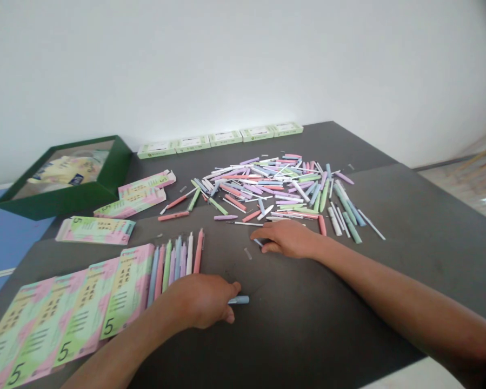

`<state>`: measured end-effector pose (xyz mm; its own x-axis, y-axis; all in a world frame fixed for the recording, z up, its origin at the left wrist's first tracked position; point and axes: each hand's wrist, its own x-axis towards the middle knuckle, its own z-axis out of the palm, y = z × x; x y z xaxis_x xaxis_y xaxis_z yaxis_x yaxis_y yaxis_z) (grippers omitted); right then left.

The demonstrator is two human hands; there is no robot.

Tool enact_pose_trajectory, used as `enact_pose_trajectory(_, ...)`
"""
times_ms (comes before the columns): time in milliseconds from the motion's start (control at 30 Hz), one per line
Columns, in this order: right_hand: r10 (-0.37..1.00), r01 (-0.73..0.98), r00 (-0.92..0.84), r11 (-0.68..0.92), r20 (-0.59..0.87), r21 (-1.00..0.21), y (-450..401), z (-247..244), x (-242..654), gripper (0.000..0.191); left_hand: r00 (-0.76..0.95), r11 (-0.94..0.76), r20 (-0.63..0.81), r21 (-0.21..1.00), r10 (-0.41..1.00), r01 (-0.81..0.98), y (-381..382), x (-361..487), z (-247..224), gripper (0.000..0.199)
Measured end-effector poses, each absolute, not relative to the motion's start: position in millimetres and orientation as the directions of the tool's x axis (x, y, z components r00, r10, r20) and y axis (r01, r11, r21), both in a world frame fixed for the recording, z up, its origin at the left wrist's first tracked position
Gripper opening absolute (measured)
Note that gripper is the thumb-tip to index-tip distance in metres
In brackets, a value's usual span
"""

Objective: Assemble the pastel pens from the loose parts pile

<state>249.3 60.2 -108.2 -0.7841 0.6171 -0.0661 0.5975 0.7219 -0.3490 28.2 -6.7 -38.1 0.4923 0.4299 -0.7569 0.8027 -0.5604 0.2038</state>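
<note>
My left hand (206, 301) is closed round a light blue pen part (240, 300), whose end sticks out past the fingertips. Beside that hand lies a row of assembled pens (178, 256) in blue, red, green, purple and white. My right hand (285, 239) reaches to the near edge of a wide heap of loose pen parts (267, 186), barrels and thin refills in pastel colours. A small pale piece (258, 243) shows at its fingertips; whether it is gripped or only touched is unclear. A little clear sleeve (248, 253) lies just left of it.
Pink-and-green pen boxes (125, 286) marked 5 line the left front, with further boxes (94, 230) behind them. A green bin (64, 197) holding wrappers stands at the back left. Several flat boxes (226, 138) run along the wall at the dark table's (299, 335) far edge.
</note>
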Motion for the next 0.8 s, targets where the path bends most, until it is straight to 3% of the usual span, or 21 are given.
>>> enact_pose_trajectory(467, 0.641, 0.584, -0.767, 0.696, -0.003, -0.418, 58.4, -109.2, 252.8, 0.034, 0.504, -0.557, -0.744, 0.214, 0.44, 0.802, -7.5, 28.4, -35.6, 0.046)
enact_pose_trajectory(600, 0.724, 0.516, -0.684, 0.569, 0.092, -0.64, 52.5, -105.3, 250.9, 0.033, 0.51, -0.562, -0.732, 0.211, 0.451, 0.8, -8.3, 28.1, -35.9, 0.048)
enact_pose_trajectory(700, 0.757, 0.278, -0.647, 0.339, 0.086, -0.899, 44.9, -100.6, 243.9, 0.032, 0.499, -0.544, -0.731, 0.208, 0.466, 0.813, -9.2, 28.0, -36.6, 0.049)
enact_pose_trajectory(800, 0.76, -0.003, -0.65, 0.044, 0.035, -0.999, 37.1, -98.9, 234.3, 0.029, 0.511, -0.545, -0.713, 0.214, 0.48, 0.811, -10.4, 26.4, -38.8, 0.049)
